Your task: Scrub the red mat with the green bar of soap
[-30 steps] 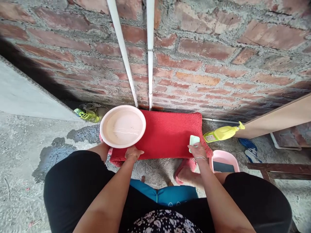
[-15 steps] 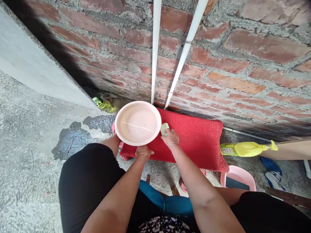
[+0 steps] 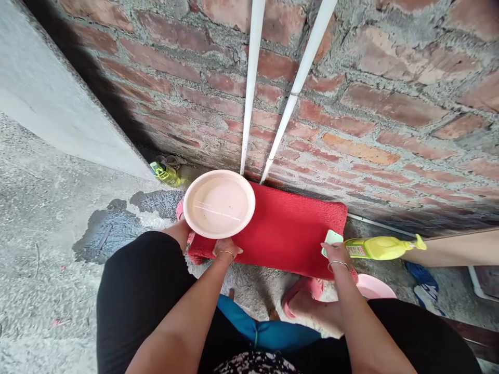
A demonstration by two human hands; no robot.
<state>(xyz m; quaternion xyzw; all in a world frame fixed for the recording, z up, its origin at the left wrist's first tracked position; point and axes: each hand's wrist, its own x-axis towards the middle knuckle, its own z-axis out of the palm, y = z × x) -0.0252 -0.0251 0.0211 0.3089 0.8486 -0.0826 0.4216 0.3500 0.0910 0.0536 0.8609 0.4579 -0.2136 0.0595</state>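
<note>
Red, rough-textured cloth (image 3: 288, 223), lying across the frame's centre: probably soft, heavy if wet, best held by its lower edge. Left hand (image 3: 223, 246), left of centre, at that edge; grip cannot be told. Right hand (image 3: 337, 253), right of centre, pinching a pale-green rectangular block (image 3: 334, 237).

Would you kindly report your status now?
Right hand gripping pale green block. Left hand on red cloth, near basin. Yellow bottle just beyond right hand.

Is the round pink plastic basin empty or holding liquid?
Holding clear liquid: a reflected streak crosses the surface inside the basin.
</note>
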